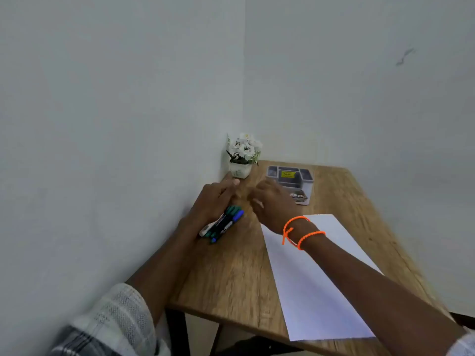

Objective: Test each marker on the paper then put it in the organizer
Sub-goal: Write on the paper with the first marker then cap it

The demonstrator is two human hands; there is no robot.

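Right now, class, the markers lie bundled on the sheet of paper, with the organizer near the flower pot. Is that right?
Not quite. The head view shows the markers bundled on the bare table, left of the paper. The organizer does stand near the flower pot.

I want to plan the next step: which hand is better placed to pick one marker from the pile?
Left hand: it rests on the green and blue markers. Right hand hovers beside them, blurred.

Both bare forearms reached forward, hands close together.

The left hand (pixel 214 199) lay palm down with fingers stretched out straight. The right hand (pixel 273 204), blurred, hovered just beside it, fingers loosely extended; thin orange braided cord bracelets (pixel 300 231) circled its wrist. A checked sleeve (pixel 113 322) covered the left upper arm.
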